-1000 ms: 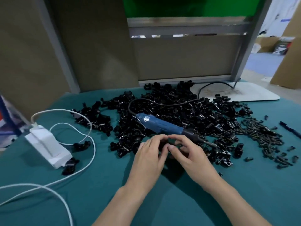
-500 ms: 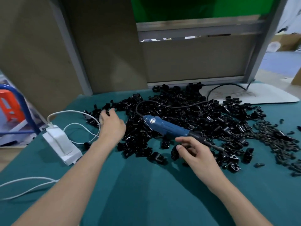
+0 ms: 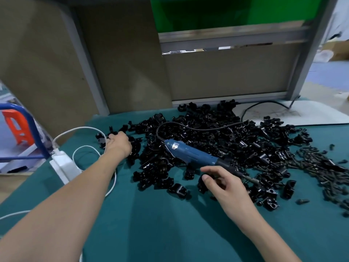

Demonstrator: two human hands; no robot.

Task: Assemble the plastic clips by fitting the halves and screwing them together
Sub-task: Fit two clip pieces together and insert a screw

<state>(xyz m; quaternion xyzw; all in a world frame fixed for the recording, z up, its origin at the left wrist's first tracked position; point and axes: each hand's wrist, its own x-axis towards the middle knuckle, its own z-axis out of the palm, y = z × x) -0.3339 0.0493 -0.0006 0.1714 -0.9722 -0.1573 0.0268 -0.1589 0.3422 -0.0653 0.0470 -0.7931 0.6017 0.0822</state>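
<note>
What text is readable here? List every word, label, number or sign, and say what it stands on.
Dark print on the white sticker on the blue electric screwdriver: too blurred to read.
Dark scribbles on the white board at far right: no readable words.
No other text shows.

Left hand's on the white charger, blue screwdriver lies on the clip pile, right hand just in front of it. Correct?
No. Head view: the left hand is at the left edge of the clip pile, clear of the white charger. The blue screwdriver does lie on the pile, right hand just in front.
</note>
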